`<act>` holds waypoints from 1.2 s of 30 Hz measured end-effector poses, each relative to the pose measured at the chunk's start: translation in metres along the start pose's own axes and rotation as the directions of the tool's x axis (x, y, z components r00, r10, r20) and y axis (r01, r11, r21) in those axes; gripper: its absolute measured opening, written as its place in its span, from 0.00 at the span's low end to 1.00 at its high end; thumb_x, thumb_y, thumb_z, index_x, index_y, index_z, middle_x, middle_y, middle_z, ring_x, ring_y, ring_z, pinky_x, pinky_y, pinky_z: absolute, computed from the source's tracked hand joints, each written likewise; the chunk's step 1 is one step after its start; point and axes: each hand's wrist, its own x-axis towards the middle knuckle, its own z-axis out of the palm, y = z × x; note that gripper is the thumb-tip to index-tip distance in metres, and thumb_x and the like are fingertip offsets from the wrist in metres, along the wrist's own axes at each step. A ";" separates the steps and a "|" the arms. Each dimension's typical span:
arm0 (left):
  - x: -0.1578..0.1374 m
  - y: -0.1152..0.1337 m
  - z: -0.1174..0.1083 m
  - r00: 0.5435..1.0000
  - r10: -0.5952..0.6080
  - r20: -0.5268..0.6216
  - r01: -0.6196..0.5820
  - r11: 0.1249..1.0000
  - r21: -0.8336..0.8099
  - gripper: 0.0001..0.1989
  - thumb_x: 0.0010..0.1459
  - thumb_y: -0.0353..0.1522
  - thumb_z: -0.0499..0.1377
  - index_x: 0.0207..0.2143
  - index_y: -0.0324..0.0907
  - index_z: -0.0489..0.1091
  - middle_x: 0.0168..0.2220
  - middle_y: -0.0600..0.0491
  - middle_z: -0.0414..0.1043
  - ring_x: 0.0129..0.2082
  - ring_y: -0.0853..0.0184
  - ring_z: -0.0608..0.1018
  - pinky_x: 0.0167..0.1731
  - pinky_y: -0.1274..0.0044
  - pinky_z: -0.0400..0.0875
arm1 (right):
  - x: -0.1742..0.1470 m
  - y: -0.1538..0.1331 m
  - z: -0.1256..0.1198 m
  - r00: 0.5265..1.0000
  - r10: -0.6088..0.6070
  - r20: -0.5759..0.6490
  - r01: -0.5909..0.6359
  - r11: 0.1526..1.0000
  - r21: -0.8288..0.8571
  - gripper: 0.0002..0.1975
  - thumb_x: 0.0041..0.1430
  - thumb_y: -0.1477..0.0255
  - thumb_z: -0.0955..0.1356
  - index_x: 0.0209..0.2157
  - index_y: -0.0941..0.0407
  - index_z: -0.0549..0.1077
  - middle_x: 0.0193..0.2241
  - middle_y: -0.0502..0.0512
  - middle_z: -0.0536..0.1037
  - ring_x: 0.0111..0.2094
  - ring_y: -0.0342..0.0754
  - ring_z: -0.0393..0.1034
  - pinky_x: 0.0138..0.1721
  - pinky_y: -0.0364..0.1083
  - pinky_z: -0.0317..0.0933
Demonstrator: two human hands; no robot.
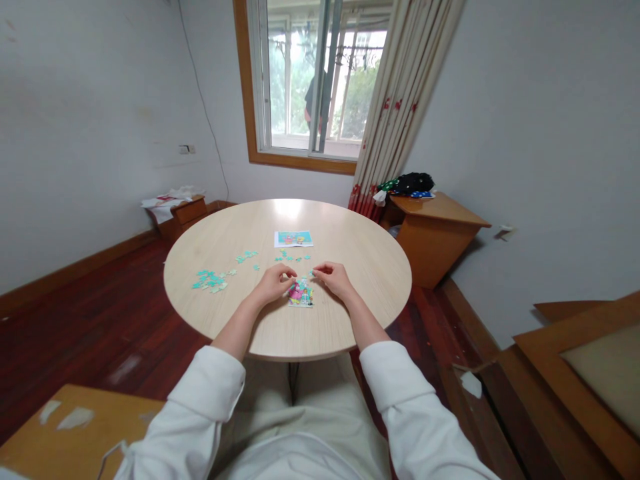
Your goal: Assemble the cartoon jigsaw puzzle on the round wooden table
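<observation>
A partly joined jigsaw puzzle (pixel 301 294) with pink and coloured figures lies on the round table near its front edge. My left hand (pixel 274 283) is at its upper left, thumb and fingers pinched together; whether a piece is between them is too small to tell. My right hand (pixel 334 277) is at the upper right of the puzzle, its fingertips closed on a small teal puzzle piece (pixel 312 273). Loose teal puzzle pieces (pixel 210 280) lie in a heap to the left, with several more beyond my hands. A picture sheet (pixel 293 239) lies farther back.
The round wooden table (pixel 350 233) stands before me. Behind it on the right is a wooden desk (pixel 440 213) with dark cloth on top, beside a curtain (pixel 400 100). A small cabinet (pixel 189 209) stands at the back left. A person (pixel 316 103) shows through the window.
</observation>
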 end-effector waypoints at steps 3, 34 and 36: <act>-0.001 -0.001 0.000 0.999 0.038 0.031 -0.039 0.998 0.039 0.08 0.50 0.30 0.58 0.32 0.38 0.74 0.31 0.51 0.68 0.30 0.70 0.70 0.35 0.77 0.66 | 0.001 0.004 0.001 0.999 -0.033 0.034 0.036 0.992 -0.117 0.10 0.40 0.67 0.71 0.24 0.60 0.74 0.22 0.52 0.76 0.25 0.43 0.68 0.29 0.43 0.62; -0.002 -0.003 0.004 0.972 0.010 0.234 -0.056 0.980 0.191 0.15 0.50 0.27 0.55 0.39 0.43 0.76 0.34 0.51 0.65 0.37 0.67 0.72 0.44 0.75 0.66 | -0.007 -0.008 0.007 0.988 -0.102 0.113 0.149 0.815 -0.561 0.04 0.50 0.74 0.68 0.27 0.58 0.76 0.25 0.52 0.78 0.27 0.42 0.68 0.32 0.42 0.60; -0.003 -0.003 0.004 0.973 0.012 0.232 -0.057 0.981 0.186 0.15 0.50 0.28 0.55 0.39 0.43 0.76 0.34 0.51 0.65 0.37 0.67 0.72 0.44 0.74 0.66 | -0.007 -0.009 0.007 0.990 -0.097 0.107 0.141 0.810 -0.570 0.04 0.49 0.74 0.68 0.27 0.58 0.76 0.25 0.52 0.78 0.27 0.43 0.68 0.33 0.42 0.60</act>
